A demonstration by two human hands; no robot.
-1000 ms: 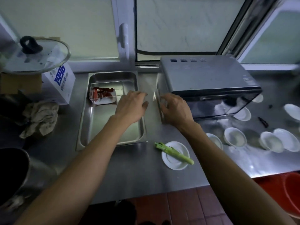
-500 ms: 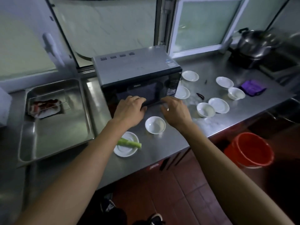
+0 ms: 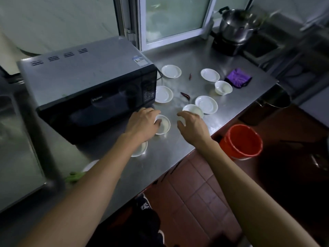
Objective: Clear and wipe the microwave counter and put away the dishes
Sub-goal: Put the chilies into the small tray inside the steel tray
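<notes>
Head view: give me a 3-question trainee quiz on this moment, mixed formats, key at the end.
1. True or false: the left hand grips the rim of a small white bowl in front of the microwave.
2. Multiple choice: the purple cloth lies (A) on top of the microwave, (B) on the counter near its far right corner, (C) in the red bucket.
3. Fill in: the right hand hovers with spread fingers just in front of another white ____.

Key: 1 true; 2 B; 3 bowl.
</notes>
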